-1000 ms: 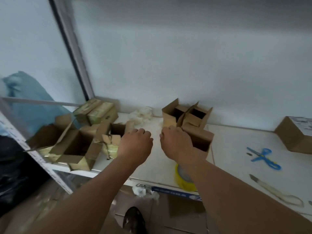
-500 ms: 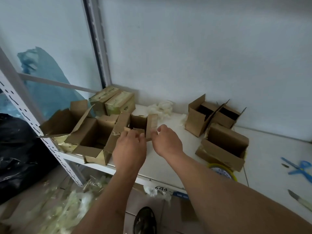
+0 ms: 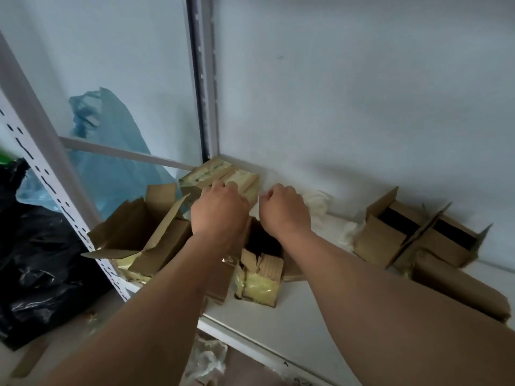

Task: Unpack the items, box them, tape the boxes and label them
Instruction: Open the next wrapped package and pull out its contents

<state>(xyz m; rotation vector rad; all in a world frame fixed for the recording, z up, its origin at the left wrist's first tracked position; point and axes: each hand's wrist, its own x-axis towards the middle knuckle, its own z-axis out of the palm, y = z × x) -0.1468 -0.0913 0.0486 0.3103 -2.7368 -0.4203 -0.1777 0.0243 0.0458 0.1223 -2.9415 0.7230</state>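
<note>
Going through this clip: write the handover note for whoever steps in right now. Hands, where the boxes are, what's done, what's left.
Left hand reaches to the taped cardboard packs in the back corner; grip hidden. Right hand is fisted above the open brown box; contents of fist not visible.
Empty open cartons sit left; two open small boxes stand right on the white shelf.
Done: several cartons opened.
Left: boxing, taping, labelling.

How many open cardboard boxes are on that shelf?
5 in view: one at the shelf's left edge, one beside it under the left hand, one below both hands, two side by side at right. The arms may hide others.
</note>
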